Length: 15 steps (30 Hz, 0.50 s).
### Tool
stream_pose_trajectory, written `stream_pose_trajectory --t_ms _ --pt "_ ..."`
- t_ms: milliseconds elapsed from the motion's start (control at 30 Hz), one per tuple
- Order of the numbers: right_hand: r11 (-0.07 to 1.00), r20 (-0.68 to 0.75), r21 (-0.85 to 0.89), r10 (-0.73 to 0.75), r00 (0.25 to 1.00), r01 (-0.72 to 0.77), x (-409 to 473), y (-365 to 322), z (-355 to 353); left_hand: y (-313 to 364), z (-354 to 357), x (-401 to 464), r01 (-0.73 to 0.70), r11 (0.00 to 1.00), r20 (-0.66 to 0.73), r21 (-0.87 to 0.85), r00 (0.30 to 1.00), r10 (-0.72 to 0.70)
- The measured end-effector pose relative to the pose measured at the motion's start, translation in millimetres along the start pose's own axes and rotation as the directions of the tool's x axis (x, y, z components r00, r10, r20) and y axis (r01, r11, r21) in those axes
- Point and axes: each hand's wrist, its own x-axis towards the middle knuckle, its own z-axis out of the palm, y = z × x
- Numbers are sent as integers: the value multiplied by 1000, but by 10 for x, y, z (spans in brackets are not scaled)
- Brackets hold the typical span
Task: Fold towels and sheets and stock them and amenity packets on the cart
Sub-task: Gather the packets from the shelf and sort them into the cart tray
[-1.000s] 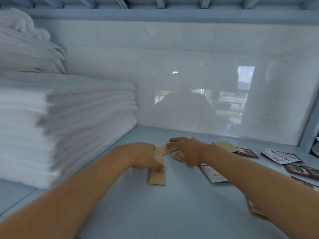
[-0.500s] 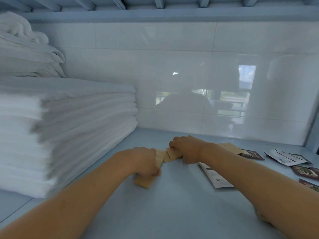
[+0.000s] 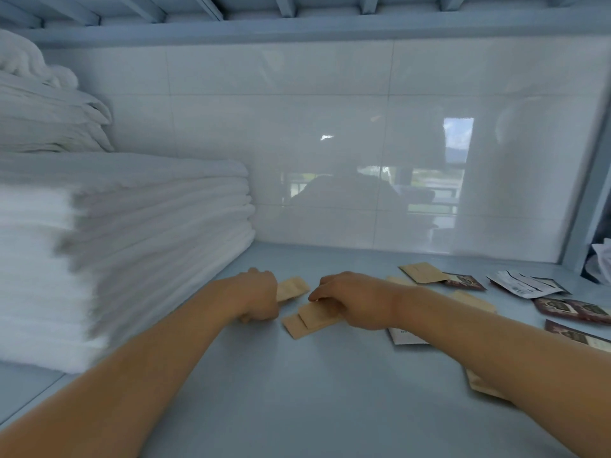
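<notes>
Both my hands rest on the pale blue shelf [image 3: 297, 401]. My left hand [image 3: 259, 297] is closed on a tan amenity packet [image 3: 291, 288] that sticks out to its right. A hand's width away, my right hand [image 3: 352, 299] presses its fingers on two overlapping tan packets [image 3: 309, 320] lying flat on the shelf. A tall stack of folded white towels [image 3: 125, 246] stands just left of my left arm, with more white linen [image 3: 46, 110] piled on top of it.
Loose packets lie at the right: tan ones [image 3: 421, 272], dark red ones [image 3: 568, 309], white ones [image 3: 525, 283], one white packet [image 3: 405, 337] under my right wrist. A glossy white tiled wall [image 3: 363, 160] closes the back. An upper shelf frame [image 3: 297, 21] runs overhead.
My hands have drawn apart. The left hand moved back toward the wall with one tan packet; the right hand now holds down two packets in front of it.
</notes>
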Motion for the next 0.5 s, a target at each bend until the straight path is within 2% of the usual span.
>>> stream_pose_trajectory --t_ms 167,233,333,400,500 --pt "987 -122 -161 -38 992 18 -318 -100 -1 66 17 2 -101 991 -121 -90 989 90" --pt "989 -154 -147 -15 988 -8 -460 -62 -42 107 -21 -37 -161 977 -198 -142 971 132" --pt "991 -195 -119 38 980 -62 -657 61 -127 255 -17 -154 -300 929 -228 -219 941 250" --pt "992 -226 -84 72 971 -93 -764 143 -147 370 28 -236 -391 902 -209 -183 912 353" --pt "991 -247 -19 121 961 -130 -834 207 -102 498 82 -306 -424 898 -191 -116 897 398"
